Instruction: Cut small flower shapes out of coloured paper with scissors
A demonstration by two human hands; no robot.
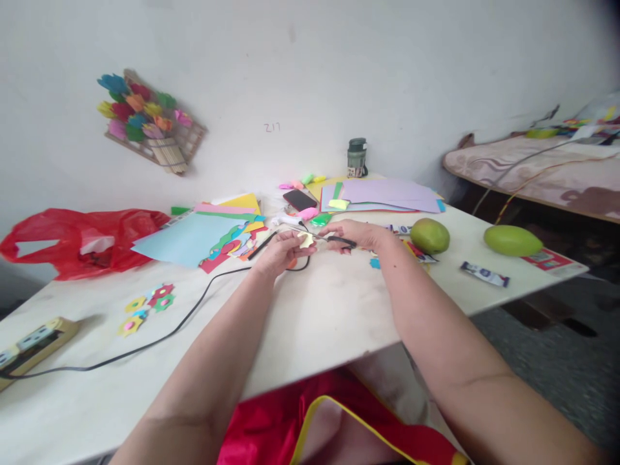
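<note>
Near the middle of the table, my left hand [282, 250] pinches a small pale yellow paper piece [306, 241]. My right hand [352, 234] is closed on the dark handles of a pair of scissors [341, 241], whose blades point left toward the paper. Whether the blades touch the paper is too small to tell. Colourful paper scraps [237, 244] lie to the left of my left hand, beside a light blue sheet [186, 237]. Several small paper flowers [159, 297] rest on the table further left.
A black cable [194, 310] runs from a power strip [36, 345] toward my hands. A red plastic bag [97, 239] is at the left. Behind are a phone [299, 200], lilac sheets [387, 195] and a green cup [357, 157]. Two green fruits [430, 236] sit at the right.
</note>
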